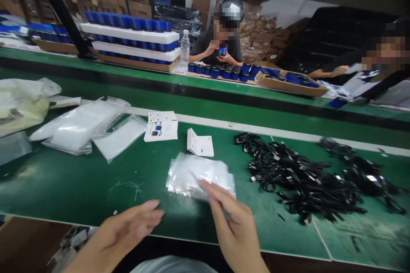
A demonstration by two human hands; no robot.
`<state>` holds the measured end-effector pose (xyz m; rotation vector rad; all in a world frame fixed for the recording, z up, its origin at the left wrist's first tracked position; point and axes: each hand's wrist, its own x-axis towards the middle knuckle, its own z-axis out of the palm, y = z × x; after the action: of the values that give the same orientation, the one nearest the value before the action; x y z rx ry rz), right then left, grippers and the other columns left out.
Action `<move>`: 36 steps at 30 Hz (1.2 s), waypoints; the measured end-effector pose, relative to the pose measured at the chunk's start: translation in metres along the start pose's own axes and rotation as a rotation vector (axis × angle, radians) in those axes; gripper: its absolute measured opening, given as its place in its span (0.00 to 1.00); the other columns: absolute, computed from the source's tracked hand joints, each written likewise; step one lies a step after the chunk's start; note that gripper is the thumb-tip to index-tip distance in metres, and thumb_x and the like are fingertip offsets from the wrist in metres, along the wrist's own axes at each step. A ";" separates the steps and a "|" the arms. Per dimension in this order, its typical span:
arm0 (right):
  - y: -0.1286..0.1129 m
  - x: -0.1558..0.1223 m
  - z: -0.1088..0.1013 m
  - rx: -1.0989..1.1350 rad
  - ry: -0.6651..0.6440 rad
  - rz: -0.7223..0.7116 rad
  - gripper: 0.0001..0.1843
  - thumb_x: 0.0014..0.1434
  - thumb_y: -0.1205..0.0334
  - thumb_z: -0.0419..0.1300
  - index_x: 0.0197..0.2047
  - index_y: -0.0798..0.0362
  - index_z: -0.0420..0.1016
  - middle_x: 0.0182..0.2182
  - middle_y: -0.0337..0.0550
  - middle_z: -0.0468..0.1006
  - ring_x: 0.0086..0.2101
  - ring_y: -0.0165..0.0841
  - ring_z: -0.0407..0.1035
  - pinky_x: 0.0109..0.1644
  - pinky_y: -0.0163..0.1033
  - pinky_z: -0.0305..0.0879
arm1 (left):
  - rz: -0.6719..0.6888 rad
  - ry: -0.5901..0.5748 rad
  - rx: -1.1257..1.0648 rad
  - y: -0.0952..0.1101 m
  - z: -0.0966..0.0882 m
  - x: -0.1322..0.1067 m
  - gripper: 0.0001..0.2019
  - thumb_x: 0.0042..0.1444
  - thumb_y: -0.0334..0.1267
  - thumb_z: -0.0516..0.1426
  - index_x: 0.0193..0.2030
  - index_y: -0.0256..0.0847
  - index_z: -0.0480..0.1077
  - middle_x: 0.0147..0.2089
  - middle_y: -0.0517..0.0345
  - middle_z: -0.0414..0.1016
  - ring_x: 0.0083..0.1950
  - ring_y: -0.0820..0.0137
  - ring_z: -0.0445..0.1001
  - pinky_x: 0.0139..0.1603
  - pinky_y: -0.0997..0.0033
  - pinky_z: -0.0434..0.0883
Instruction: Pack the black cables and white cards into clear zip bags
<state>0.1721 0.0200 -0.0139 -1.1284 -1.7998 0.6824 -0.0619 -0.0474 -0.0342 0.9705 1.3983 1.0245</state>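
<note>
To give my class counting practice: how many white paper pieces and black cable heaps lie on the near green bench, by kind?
White printed sheets: 2
White folded card: 1
Black cable heaps: 2
Total: 5

Factory packing line: green benches point(80, 187), stacked cardboard cartons point(137, 8)

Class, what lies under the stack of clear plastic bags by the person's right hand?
The stack of clear plastic bags rests on the green workbench top, and the right hand reaches over its near edge. The bags' cloudy layers hide anything directly beneath them.
</note>
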 end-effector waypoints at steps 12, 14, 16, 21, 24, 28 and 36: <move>-0.006 0.001 -0.029 0.432 -0.268 0.445 0.11 0.54 0.58 0.62 0.41 0.53 0.77 0.32 0.43 0.78 0.32 0.32 0.70 0.38 0.36 0.66 | -0.043 -0.216 0.030 0.044 0.061 0.035 0.13 0.53 0.46 0.59 0.26 0.39 0.69 0.20 0.67 0.67 0.22 0.78 0.64 0.25 0.81 0.62; -0.007 0.006 -0.029 0.437 -0.372 0.484 0.10 0.53 0.60 0.62 0.39 0.54 0.77 0.27 0.39 0.75 0.27 0.28 0.66 0.32 0.33 0.63 | 0.000 -0.280 0.240 0.048 0.051 0.034 0.13 0.54 0.46 0.56 0.26 0.40 0.69 0.20 0.66 0.66 0.22 0.77 0.65 0.24 0.81 0.62; -0.006 0.009 -0.024 0.455 -0.473 0.522 0.07 0.53 0.61 0.62 0.33 0.56 0.76 0.21 0.34 0.69 0.22 0.25 0.60 0.26 0.30 0.56 | 0.075 -0.327 0.440 0.052 0.046 0.034 0.14 0.56 0.46 0.54 0.25 0.42 0.69 0.21 0.66 0.67 0.24 0.75 0.66 0.25 0.79 0.63; 0.000 0.014 -0.008 0.524 -0.356 0.610 0.11 0.51 0.59 0.63 0.26 0.56 0.70 0.18 0.31 0.65 0.20 0.23 0.57 0.24 0.29 0.54 | 0.409 0.160 0.815 0.052 0.043 0.032 0.10 0.54 0.47 0.56 0.37 0.46 0.73 0.36 0.60 0.78 0.41 0.65 0.76 0.45 0.72 0.69; -0.001 0.017 -0.002 0.557 -0.238 0.665 0.15 0.48 0.54 0.66 0.25 0.56 0.68 0.16 0.32 0.67 0.18 0.23 0.59 0.22 0.28 0.56 | 0.465 0.193 0.801 0.048 0.051 0.027 0.12 0.52 0.48 0.58 0.39 0.47 0.75 0.35 0.62 0.80 0.33 0.69 0.78 0.37 0.78 0.72; -0.007 0.015 0.003 0.721 -0.260 0.704 0.19 0.45 0.48 0.67 0.26 0.57 0.71 0.17 0.35 0.72 0.19 0.24 0.65 0.23 0.28 0.62 | 0.474 0.080 0.725 0.045 0.064 0.024 0.11 0.53 0.45 0.59 0.41 0.47 0.76 0.37 0.62 0.82 0.33 0.70 0.80 0.35 0.81 0.74; -0.011 0.011 0.000 0.854 -0.418 0.657 0.16 0.52 0.50 0.64 0.27 0.57 0.76 0.21 0.39 0.77 0.24 0.26 0.73 0.32 0.31 0.71 | 0.384 -0.060 0.613 0.050 0.063 0.025 0.11 0.57 0.41 0.54 0.40 0.53 0.78 0.33 0.65 0.82 0.32 0.71 0.80 0.31 0.82 0.74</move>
<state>0.1655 0.0249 -0.0013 -0.9810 -1.1591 1.9647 -0.0007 -0.0047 0.0042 1.7569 1.5432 0.8328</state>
